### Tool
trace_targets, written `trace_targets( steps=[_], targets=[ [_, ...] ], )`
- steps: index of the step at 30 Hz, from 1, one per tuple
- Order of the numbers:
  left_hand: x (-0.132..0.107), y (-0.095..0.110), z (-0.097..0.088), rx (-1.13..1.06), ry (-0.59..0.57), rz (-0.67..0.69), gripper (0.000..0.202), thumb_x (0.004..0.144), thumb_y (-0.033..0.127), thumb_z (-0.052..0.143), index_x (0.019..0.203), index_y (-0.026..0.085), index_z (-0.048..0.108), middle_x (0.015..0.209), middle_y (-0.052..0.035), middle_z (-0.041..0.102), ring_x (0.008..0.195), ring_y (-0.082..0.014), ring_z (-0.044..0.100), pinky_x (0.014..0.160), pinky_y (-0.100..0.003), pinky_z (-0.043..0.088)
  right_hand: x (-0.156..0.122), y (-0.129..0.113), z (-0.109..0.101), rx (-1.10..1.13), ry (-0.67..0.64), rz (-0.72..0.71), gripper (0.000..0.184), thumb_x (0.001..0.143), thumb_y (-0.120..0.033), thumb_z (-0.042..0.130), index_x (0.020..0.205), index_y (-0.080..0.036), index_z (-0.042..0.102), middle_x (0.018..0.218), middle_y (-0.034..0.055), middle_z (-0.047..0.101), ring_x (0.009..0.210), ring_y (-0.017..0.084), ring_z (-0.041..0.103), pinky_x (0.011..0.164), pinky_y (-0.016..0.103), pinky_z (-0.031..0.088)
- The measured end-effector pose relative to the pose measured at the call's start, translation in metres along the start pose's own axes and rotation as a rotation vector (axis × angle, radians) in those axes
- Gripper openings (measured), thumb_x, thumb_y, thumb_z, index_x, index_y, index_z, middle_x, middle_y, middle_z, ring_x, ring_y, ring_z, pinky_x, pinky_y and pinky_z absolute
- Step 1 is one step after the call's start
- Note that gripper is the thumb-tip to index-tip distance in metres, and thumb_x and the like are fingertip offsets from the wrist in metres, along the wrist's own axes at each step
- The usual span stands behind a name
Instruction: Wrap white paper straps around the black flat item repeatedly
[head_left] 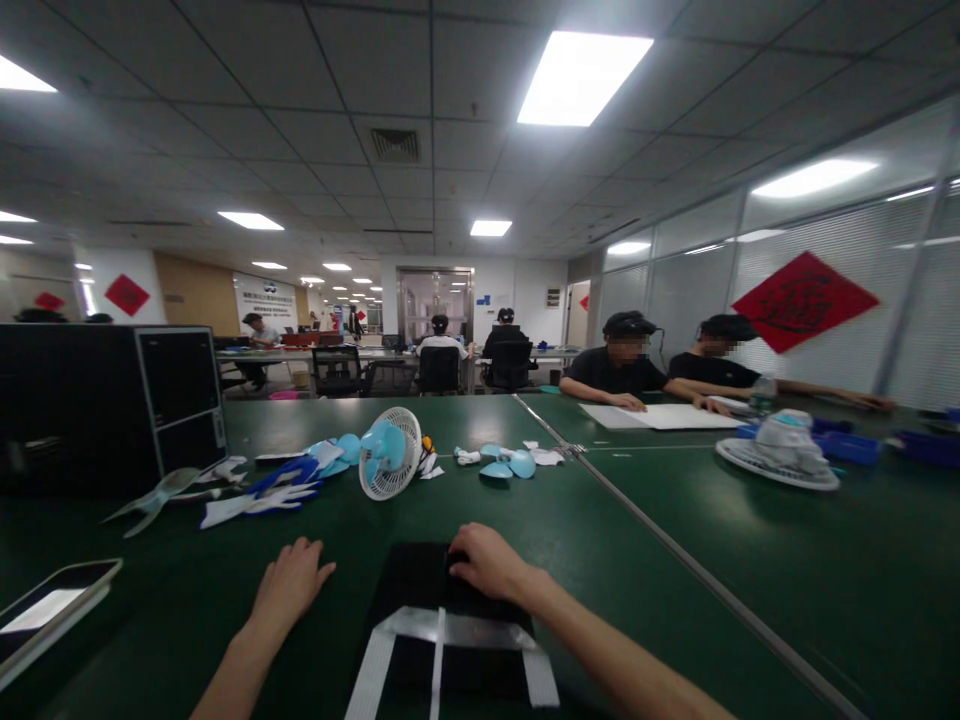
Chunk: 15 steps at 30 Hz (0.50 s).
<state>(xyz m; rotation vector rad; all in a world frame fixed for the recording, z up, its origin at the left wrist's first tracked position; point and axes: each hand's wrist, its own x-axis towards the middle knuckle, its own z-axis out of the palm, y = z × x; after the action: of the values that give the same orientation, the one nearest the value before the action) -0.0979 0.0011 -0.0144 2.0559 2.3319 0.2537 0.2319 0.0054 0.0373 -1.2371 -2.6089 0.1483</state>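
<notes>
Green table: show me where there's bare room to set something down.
Free: the patch between right hand, seam and loose blades; also right of the seam, nearer than the round grille. Crowded: the stretch from the black box through the gloves to the fan.

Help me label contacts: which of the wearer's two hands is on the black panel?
The right hand, at the far edge of the black panel; the left hand is apart from it, over the green table.
</notes>
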Motion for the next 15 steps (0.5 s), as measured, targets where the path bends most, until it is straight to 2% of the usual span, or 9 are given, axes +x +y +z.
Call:
trace_targets(
  steps=[4, 7, 11, 15],
  targets=[
    [0.002, -0.001, 0.002, 0.000, 0.003, -0.003, 0.048, 0.084, 0.042, 0.045, 0.121, 0.015, 0.057, 0.124, -0.0150, 0.056, 0.113, -0.0291, 0.053, 0.088, -0.041, 0.046, -0.024, 0.012, -0.020, 0.022, 0.071, 0.082, 0.022, 0.083, -0.030, 0.058, 0.096, -0.019, 0.071, 0.096, 0.0061, 0.069, 0.090, 0.019, 0.060, 0.079, 0.026, 0.042],
    [0.003, -0.003, 0.003, -0.010, -0.002, 0.004, 0.049, 0.084, 0.043, 0.044, 0.122, 0.015, 0.056, 0.125, -0.0149, 0.055, 0.113, -0.0293, 0.053, 0.089, -0.041, 0.045, -0.054, 0.032, -0.036, 0.018, 0.128, 0.196, 0.025, 0.085, -0.032, 0.053, 0.097, -0.018, 0.071, 0.097, 0.0081, 0.068, 0.089, 0.021, 0.061, 0.077, 0.029, 0.043],
    [0.002, -0.007, 0.002, -0.039, -0.055, 0.023, 0.053, 0.084, 0.046, 0.043, 0.125, 0.014, 0.054, 0.129, -0.0158, 0.053, 0.116, -0.0290, 0.052, 0.090, -0.041, 0.045, -0.111, 0.073, -0.053, -0.001, 0.194, 0.439, 0.029, 0.083, -0.034, 0.052, 0.096, -0.016, 0.071, 0.099, 0.0106, 0.070, 0.093, 0.024, 0.062, 0.079, 0.030, 0.044],
    [0.001, -0.008, 0.001, -0.053, -0.085, 0.021, 0.055, 0.084, 0.046, 0.043, 0.126, 0.013, 0.053, 0.131, -0.0167, 0.051, 0.116, -0.0294, 0.051, 0.090, -0.041, 0.046, -0.175, 0.116, -0.068, -0.069, 0.198, 0.661, 0.032, 0.082, -0.034, 0.050, 0.098, -0.015, 0.071, 0.102, 0.0125, 0.070, 0.097, 0.026, 0.063, 0.082, 0.031, 0.045]
  ],
)
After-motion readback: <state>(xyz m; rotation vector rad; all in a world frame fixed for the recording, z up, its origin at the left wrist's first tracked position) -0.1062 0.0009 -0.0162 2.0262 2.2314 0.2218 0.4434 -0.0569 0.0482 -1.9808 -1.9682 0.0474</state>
